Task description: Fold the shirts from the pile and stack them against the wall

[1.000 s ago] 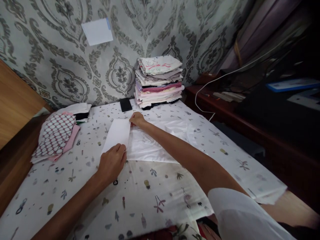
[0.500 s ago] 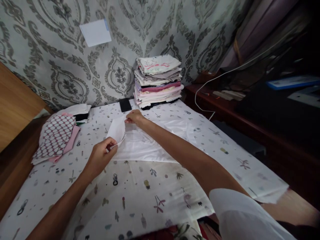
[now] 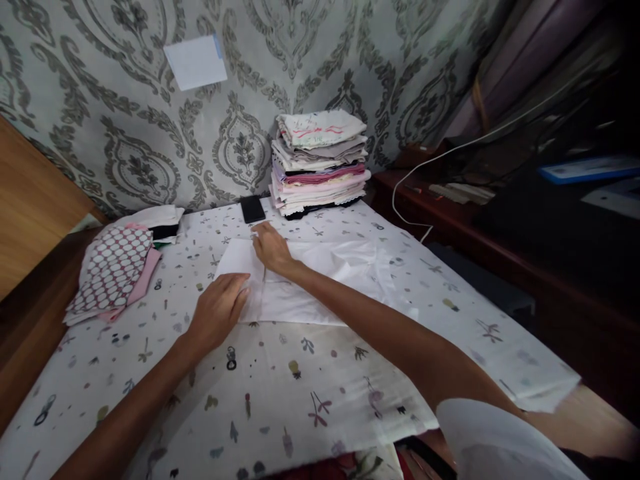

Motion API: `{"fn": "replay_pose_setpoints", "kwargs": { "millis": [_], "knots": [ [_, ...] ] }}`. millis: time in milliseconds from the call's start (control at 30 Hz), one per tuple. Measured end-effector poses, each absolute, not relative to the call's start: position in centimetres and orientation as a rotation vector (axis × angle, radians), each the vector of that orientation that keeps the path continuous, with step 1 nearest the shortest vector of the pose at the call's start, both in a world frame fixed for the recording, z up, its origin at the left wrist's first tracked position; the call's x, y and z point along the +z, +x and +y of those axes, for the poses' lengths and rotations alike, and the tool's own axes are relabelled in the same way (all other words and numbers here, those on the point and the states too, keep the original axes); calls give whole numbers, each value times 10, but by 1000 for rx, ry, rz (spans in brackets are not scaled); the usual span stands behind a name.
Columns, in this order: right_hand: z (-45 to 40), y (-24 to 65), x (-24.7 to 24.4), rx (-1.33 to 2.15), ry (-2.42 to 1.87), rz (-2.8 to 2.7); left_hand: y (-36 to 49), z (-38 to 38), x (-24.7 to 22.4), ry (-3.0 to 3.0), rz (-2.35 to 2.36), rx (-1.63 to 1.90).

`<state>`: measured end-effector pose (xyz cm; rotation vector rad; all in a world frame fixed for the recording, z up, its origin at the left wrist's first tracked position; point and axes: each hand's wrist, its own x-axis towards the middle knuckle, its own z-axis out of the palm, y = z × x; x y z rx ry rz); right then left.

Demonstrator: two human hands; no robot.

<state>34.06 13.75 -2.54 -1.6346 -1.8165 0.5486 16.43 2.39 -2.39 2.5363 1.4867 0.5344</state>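
A white garment (image 3: 320, 293) lies spread on the patterned sheet, its left end folded over into a flat band. My left hand (image 3: 220, 310) rests on the near corner of that band, fingers stretched out and lying flat. Toward the far edge of the same fold, my right hand (image 3: 273, 248) presses on the fabric with its palm down. The fingers of the right hand look extended, though their tips are partly hidden. Part of the garment is covered by my right forearm.
A tall stack of folded clothes (image 3: 320, 167) stands by the wall, with a black phone (image 3: 253, 209) beside it. At the left lies a smaller pile of clothes (image 3: 113, 273). A white cable (image 3: 400, 207) hangs at the right, near a dark red desk (image 3: 385, 187).
The garment's left end, pinched and lifted by both hands before, now lies folded over to the right. Both hands have let go of the edge and flattened onto it.
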Motion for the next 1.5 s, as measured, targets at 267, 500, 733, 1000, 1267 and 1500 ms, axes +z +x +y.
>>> {"fn": "replay_pose_setpoints", "kwargs": {
  "millis": [267,500,733,1000,1267,1500],
  "knots": [
    [129,320,-67,476,-1526,-2277,178,36,-72,2711,1356,226],
    [133,321,-74,421,-1529,-2327,153,69,-39,2534,1491,427],
    [126,319,-77,343,-1529,-2354,139,117,-69,2552,1542,102],
    [126,319,-76,345,-1519,-2350,143,157,-64,2546,1592,153],
    [129,321,-81,476,-1469,-2278,137,132,-74,2545,1624,149],
    [132,319,-71,714,-1420,-2003,117,66,-73,2338,1654,598]
  ]
}}
